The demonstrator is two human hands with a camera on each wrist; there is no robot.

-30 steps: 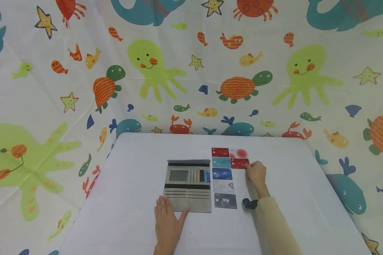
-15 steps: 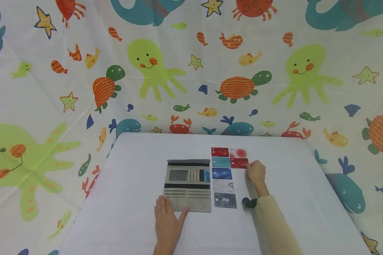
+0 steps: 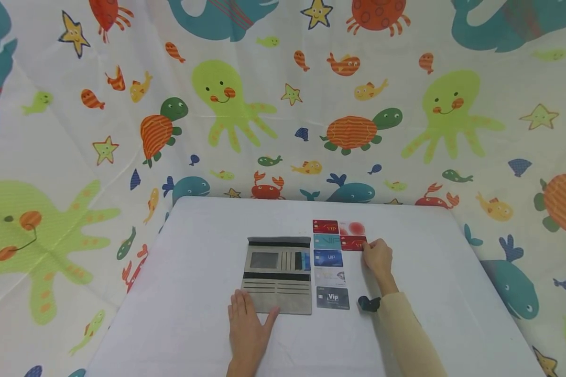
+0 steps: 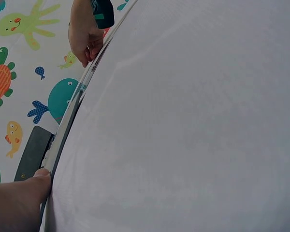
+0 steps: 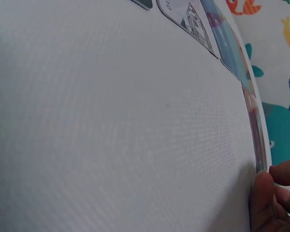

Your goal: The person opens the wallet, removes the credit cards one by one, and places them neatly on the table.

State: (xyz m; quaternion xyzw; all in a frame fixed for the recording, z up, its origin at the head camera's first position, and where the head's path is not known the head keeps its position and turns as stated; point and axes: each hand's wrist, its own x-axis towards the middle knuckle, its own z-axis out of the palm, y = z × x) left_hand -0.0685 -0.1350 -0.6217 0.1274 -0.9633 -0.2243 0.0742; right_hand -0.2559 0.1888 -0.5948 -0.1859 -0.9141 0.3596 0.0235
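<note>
Nothing shifted — left hand [image 3: 249,327] flat, red card [image 3: 352,243] pinched by right hand [image 3: 379,261]; dotted card [image 3: 355,228] beyond could be nudged by dragging.

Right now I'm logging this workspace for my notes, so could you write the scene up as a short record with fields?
Wallet: grey, open, blue item showing in a right-hand slot
Left column, far to near: upper red card, teal card, blue card, white card, dark grey card
Right column, far to near: red-circle card, lower red card
Left hand: over the wallet's near left corner
Right hand: fingers at the lower red card's right end
Surface: white table
</note>
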